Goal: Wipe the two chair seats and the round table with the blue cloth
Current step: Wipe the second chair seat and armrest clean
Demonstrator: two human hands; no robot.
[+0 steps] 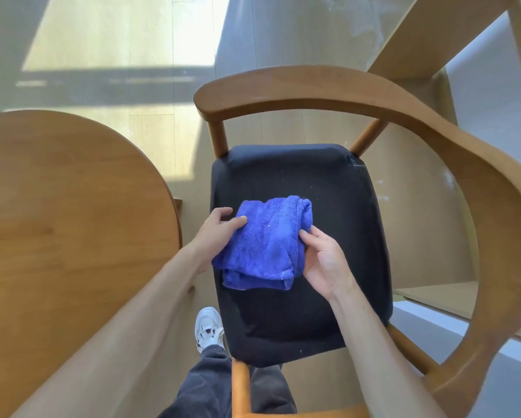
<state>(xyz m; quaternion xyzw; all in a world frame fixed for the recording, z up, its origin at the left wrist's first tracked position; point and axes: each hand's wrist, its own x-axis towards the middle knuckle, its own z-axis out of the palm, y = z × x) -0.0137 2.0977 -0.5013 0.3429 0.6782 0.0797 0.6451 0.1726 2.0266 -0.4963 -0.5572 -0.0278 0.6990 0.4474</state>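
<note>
A folded blue cloth (265, 245) is above the black padded seat (337, 212) of a wooden armchair. My left hand (215, 233) holds the cloth's left edge, its thumb on top of the fabric. My right hand (325, 260) grips the cloth's right edge, fingers tucked under the fold. Small pale specks dot the seat around the cloth. The round wooden table (66, 224) fills the left of the view, close beside the chair. Only one chair seat is in view.
The chair's curved wooden armrest and back rail (434, 128) wraps around the seat at the far side and right. A light wooden frame (434, 34) stands at the top right. My white shoe (208, 327) is on the pale floor between table and chair.
</note>
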